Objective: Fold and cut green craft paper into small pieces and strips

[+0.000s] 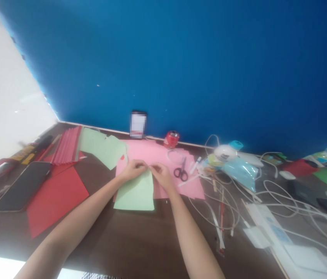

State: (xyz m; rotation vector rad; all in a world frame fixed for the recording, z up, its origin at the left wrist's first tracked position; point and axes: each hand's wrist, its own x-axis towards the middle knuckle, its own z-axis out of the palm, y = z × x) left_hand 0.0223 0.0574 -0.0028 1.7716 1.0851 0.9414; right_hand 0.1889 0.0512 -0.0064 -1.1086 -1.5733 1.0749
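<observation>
Green paper (pixel 136 193) | near side of left grip (pixel 133 169), right grip (pixel 163 176) | both pinch far edge

Dark phone (pixel 22 188) at left; red container (pixel 171 140) near blue wall (pixel 180 69); light-blue packet (pixel 240 172) among white cables (pixel 310 209).

"Where's the left hand (pixel 134 170)?"

"Just beside the right hand (pixel 163 176), their fingertips (pixel 144 166) nearly meeting."

"How are the fingers (pixel 138 164) held?"

"Both hands look pinched, fingers bent inward."

"And behind the hands?"

"The left arm (pixel 79 219) and right arm (pixel 190 226), both bare, spreading apart the farther they lie from the hands."
</observation>
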